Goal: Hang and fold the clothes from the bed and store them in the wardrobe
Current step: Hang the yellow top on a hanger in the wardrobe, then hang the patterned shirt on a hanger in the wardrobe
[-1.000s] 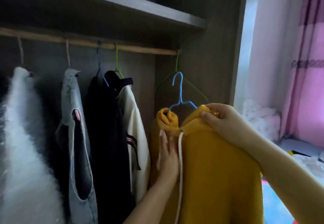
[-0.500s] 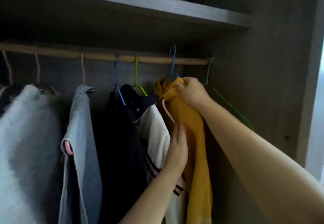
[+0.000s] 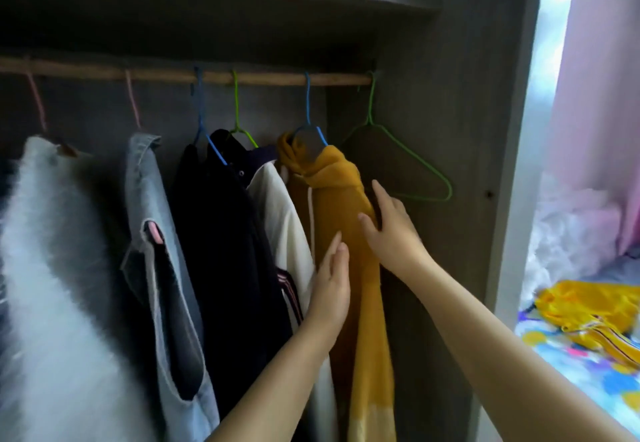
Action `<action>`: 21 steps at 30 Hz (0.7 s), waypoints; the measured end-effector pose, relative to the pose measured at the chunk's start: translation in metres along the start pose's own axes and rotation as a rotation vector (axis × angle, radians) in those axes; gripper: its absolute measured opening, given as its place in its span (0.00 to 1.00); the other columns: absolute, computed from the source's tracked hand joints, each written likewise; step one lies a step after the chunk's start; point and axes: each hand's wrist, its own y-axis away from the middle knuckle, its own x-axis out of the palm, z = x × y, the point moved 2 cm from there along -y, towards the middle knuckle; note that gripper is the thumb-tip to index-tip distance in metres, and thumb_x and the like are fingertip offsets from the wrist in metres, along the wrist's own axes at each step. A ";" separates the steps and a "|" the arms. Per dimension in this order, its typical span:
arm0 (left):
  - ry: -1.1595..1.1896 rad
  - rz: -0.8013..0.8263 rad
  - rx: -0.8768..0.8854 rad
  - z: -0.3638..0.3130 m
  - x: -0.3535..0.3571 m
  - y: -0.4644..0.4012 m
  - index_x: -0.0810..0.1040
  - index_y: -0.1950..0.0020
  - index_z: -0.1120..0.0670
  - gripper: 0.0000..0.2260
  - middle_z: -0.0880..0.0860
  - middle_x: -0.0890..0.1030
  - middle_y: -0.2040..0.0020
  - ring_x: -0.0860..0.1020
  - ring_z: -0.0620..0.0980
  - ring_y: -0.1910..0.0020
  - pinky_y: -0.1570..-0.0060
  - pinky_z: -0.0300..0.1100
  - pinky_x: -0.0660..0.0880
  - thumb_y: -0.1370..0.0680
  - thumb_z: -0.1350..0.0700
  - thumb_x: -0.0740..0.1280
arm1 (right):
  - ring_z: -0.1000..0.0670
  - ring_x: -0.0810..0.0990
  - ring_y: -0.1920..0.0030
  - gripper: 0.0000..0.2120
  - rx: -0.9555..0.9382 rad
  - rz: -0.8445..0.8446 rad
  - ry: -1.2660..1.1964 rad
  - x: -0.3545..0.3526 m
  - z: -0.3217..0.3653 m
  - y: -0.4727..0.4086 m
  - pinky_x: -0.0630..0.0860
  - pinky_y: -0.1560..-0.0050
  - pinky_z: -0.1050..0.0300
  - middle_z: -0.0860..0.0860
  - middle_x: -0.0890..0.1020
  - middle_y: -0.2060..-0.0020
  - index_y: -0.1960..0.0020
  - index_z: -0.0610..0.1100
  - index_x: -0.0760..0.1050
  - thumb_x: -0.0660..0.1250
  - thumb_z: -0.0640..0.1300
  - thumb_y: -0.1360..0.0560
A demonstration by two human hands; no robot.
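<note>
Mustard hoodie (image 3: pixel 341 199) now hangs from rail (image 3: pixel 270 78); right hand (image 3: pixel 391 230) has released collar. Left hand (image 3: pixel 330 289) also open, both flat, steadying fabric. Next garment waits on bed (image 3: pixel 568 362).

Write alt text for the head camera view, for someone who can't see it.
Two open hands, left hand and right hand, touch a mustard hoodie hanging on a blue hanger from the wardrobe's wooden rail. Left of it hang a cream jacket, dark garments, a denim piece and a white fluffy coat; an empty green hanger hangs to the right.
</note>
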 end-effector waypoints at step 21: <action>-0.233 0.652 -0.281 0.135 0.256 0.285 0.73 0.34 0.51 0.13 0.52 0.78 0.39 0.74 0.49 0.37 0.34 0.45 0.69 0.17 0.53 0.57 | 0.50 0.76 0.42 0.17 0.800 0.036 0.233 -0.192 -0.246 0.446 0.69 0.44 0.62 0.47 0.74 0.36 0.31 0.45 0.70 0.58 0.41 0.19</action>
